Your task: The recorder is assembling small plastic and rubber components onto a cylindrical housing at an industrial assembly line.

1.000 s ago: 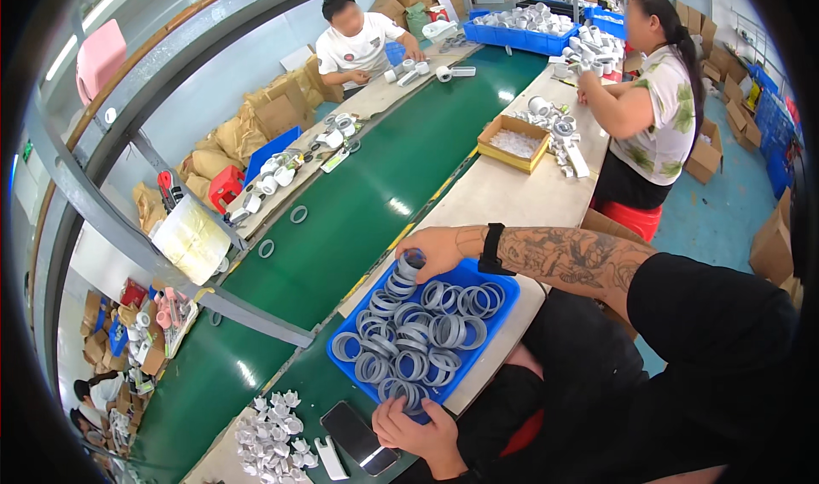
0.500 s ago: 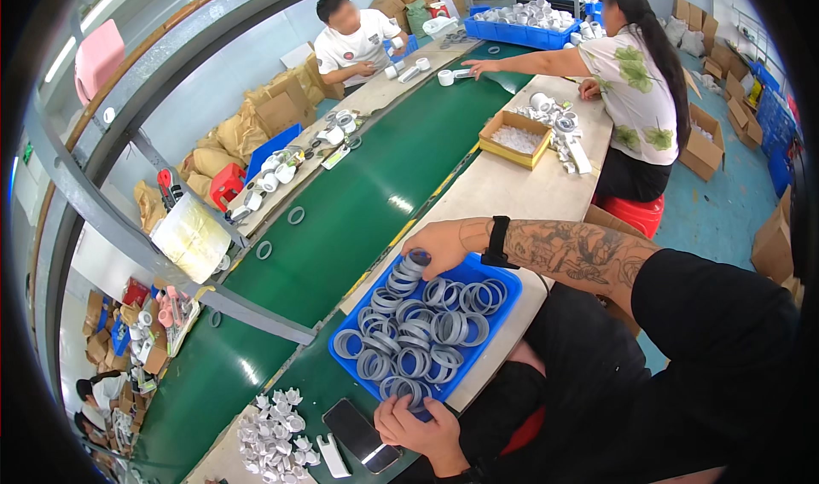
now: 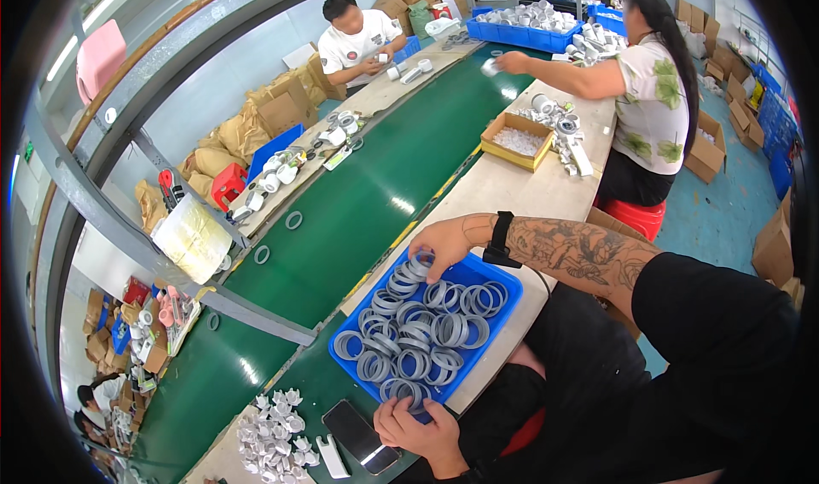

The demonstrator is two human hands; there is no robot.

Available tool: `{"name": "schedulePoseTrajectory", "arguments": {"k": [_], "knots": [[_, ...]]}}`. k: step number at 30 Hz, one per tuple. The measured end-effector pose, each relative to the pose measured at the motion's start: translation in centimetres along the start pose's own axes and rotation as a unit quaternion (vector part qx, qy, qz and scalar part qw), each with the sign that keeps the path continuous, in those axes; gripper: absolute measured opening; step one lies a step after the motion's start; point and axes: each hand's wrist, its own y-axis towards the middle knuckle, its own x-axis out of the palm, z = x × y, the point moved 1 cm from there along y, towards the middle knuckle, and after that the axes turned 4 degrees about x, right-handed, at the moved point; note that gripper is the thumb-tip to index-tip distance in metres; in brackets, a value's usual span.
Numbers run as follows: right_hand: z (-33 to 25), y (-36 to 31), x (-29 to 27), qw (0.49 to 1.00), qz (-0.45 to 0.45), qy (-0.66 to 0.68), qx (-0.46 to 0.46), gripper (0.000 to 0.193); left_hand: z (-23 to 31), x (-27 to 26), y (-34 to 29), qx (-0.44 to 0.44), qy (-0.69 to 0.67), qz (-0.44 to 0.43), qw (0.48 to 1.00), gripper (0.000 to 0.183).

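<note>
A blue plastic tray (image 3: 505, 289) holds many grey rings (image 3: 415, 363), most of them in short stacks. At the tray's far corner my right hand (image 3: 444, 243), with a black band on the wrist, has its fingers curled round a few grey rings (image 3: 418, 264). My left hand (image 3: 420, 434) is at the near corner, its thumb and fingers closed on another stack of grey rings (image 3: 404, 390). The lower part of that stack is covered by the fingers.
A phone (image 3: 362, 436), a white plastic piece (image 3: 333, 457) and a heap of small white parts (image 3: 277, 433) lie left of my left hand. Beyond the tray runs a green conveyor belt (image 3: 358, 202). A carton (image 3: 516, 140) stands farther along the table. Two people work beyond.
My right hand has shifted slightly right with the rings. Loose rings on the belt have slid slightly toward the lower left. The person at right has drawn an arm back, lifting a white part.
</note>
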Motion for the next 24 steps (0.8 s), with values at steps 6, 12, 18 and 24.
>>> {"name": "schedulePoseTrajectory", "arguments": {"k": [6, 12, 18, 24], "knots": [[0.0, -0.1, 0.4, 1.000, 0.010, -0.001, 0.005, 0.071, 0.1, 0.0, 0.0, -0.002, 0.001, -0.005, 1.000, 0.032], [-0.3, 0.1, 0.6, 1.000, -0.008, 0.004, 0.005, 0.071, 0.0, 0.1, 0.0, 0.006, -0.001, 0.006, 1.000, 0.031], [-0.9, -0.8, 0.2, 1.000, 0.013, 0.016, 0.016, 0.069, 0.0, 0.1, 0.1, 0.013, -0.001, 0.012, 1.000, 0.030], [-1.0, -0.9, 0.4, 0.999, -0.017, 0.029, 0.017, 0.068, 0.1, 0.1, 0.1, 0.005, 0.003, 0.006, 1.000, 0.031]]}}
